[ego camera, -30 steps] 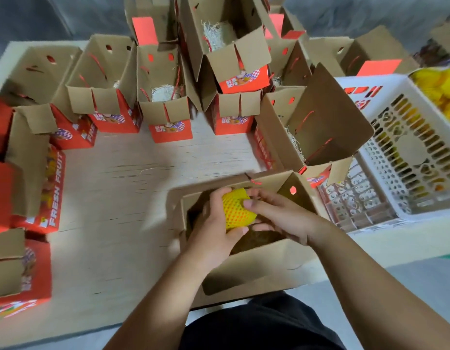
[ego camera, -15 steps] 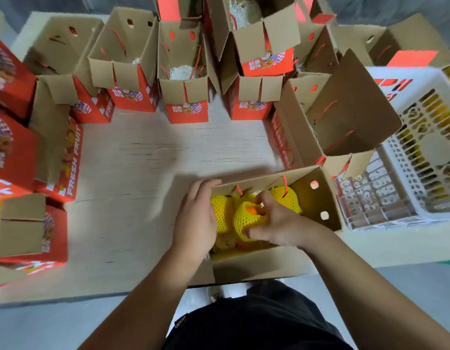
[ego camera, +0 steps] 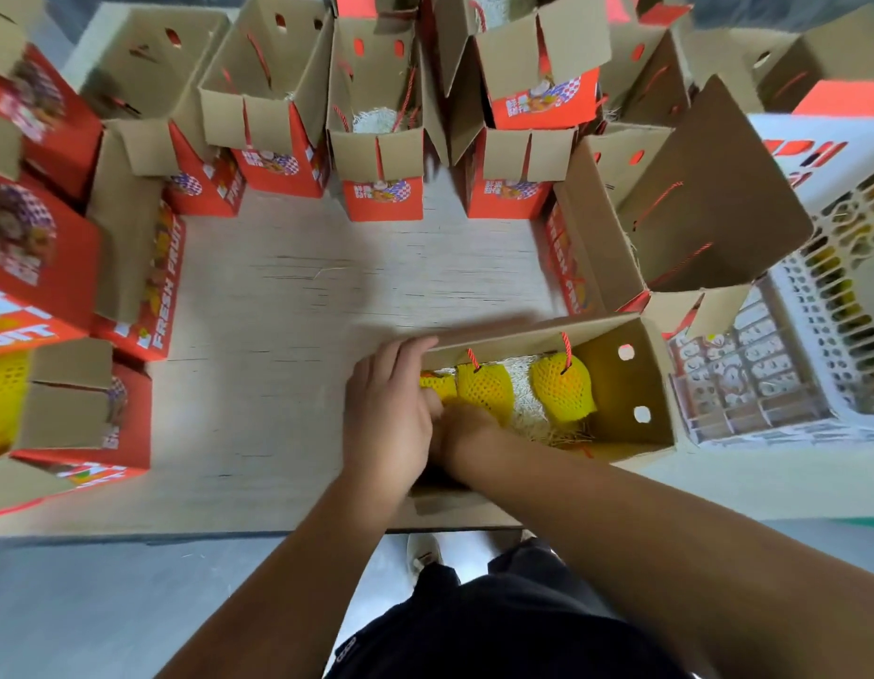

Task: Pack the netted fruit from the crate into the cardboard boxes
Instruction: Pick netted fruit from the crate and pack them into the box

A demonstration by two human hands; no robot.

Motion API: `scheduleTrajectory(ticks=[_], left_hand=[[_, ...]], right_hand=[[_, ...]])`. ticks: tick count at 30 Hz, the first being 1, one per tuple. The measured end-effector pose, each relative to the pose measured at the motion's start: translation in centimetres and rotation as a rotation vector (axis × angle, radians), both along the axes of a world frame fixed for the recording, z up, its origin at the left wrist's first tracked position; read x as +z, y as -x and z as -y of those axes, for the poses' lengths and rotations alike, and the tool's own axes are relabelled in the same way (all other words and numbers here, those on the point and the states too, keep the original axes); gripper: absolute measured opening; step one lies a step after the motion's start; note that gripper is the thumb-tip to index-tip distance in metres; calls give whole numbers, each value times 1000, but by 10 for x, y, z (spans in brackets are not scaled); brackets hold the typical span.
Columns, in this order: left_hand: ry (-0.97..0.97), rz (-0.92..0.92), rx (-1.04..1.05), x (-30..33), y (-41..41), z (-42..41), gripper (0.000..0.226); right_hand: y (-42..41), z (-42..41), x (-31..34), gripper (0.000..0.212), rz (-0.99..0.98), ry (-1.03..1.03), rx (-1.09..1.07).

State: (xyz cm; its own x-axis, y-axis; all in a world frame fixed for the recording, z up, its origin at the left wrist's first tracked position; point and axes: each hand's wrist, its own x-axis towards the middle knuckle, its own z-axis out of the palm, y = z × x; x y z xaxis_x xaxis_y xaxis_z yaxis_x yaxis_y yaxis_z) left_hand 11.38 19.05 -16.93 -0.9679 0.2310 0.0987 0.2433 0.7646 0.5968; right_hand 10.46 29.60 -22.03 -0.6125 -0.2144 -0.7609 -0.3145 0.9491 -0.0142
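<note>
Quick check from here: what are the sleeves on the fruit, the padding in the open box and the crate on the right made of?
Sleeves on the fruit: yellow foam mesh by the look, soft and matte, with an open diamond weave.
Padding: pale shredded strands, probably paper or wood wool.
Open box: brown corrugated cardboard, matte inside.
Crate: white moulded plastic, perforated lattice walls.

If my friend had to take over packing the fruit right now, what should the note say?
Left hand: fingers straight, resting on the left end of the open brown cardboard box nearest you.
Right hand: reaching into that box; its fingers are hidden, so its grip cannot be told.
Done: at least three fruits in yellow foam netting lie on straw inside that box.
Left: many red-and-brown cardboard boxes stand open at the back, some showing only straw. The white plastic crate sits to the right; its contents are unclear.
</note>
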Motion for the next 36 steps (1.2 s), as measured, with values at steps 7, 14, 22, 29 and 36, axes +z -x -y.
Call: scheduleTrajectory(ticks=[7,14,22,29,36], left_hand=[[207,-140,-43,7,23,-24,36],[-210,-20,-393,36,13,-147,24],[-449,62,-511,47,-26,-355,27],[224,-146,-647,22,15,-466,24],[610,-85,-584,22,45,-490,28]], right_hand=[[-3,-68,80,49,-215,559,-318],[-47,-189,122,23,-554,594,-449],[-105,-385,135,21,-796,792,-777],[-85,-520,87,18,-543,601,-867],[43,-571,22,68,-617,277,-620]])
